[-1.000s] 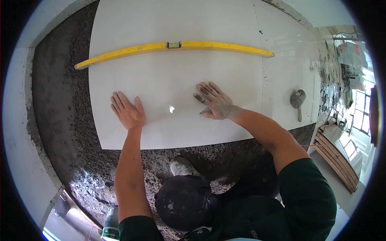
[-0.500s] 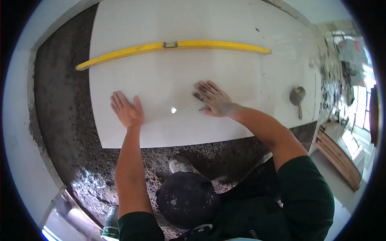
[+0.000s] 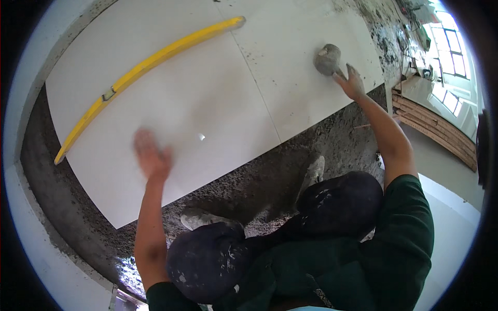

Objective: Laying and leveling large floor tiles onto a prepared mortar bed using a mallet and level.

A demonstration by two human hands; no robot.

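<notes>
My left hand (image 3: 151, 155), smeared by motion, is over the large white tile (image 3: 223, 111) with its thumb apart from the fingers. Whether it touches the surface I cannot tell. Farther right, my right hand (image 3: 354, 85) reaches the handle end of a grey mallet (image 3: 328, 59), thumb and fingers apart. The mallet's head rests on a second white tile (image 3: 298, 93), and my hand partly hides its handle. A yellow spirit level (image 3: 148, 63) lies across the first tile beyond my left hand, one end overhanging the tile's left edge.
Dark rough mortar (image 3: 249, 189) borders the tiles in front and at left, with my shoes on it. A pale wall (image 3: 31, 207) curves along the left. Stacked boards or tiles (image 3: 433, 122) stand at right. Debris (image 3: 389, 44) lies beyond the right tile.
The view has swung right. My right hand has left the tile for the mallet's handle. My left hand was flat on the tile and is now blurred by motion.
</notes>
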